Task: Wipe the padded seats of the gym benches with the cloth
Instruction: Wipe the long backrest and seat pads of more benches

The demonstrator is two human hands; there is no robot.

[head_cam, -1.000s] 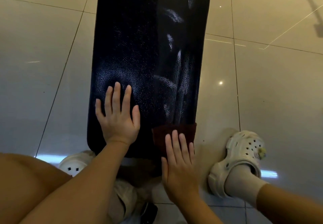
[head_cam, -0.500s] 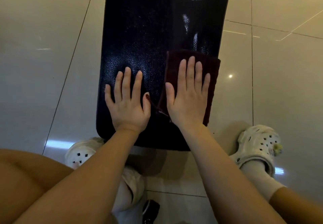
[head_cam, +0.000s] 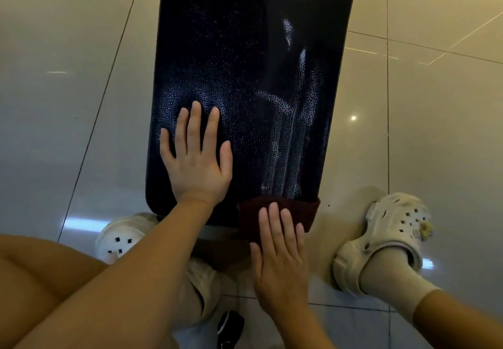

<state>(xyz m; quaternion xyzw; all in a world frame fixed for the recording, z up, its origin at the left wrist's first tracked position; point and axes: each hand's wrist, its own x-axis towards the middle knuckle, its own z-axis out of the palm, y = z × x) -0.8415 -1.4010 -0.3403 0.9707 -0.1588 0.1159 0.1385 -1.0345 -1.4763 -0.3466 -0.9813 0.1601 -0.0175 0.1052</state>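
The person leans over the black padded seat with the left hand laid flat on its near left part, fingers straight and spread, grasping nothing. The dark red cloth sits at the seat's near right corner, hanging over the near edge, and the right hand presses it there with straight, released fingers. White clogs stand on the glossy tiled floor on either side of the seat's near end.
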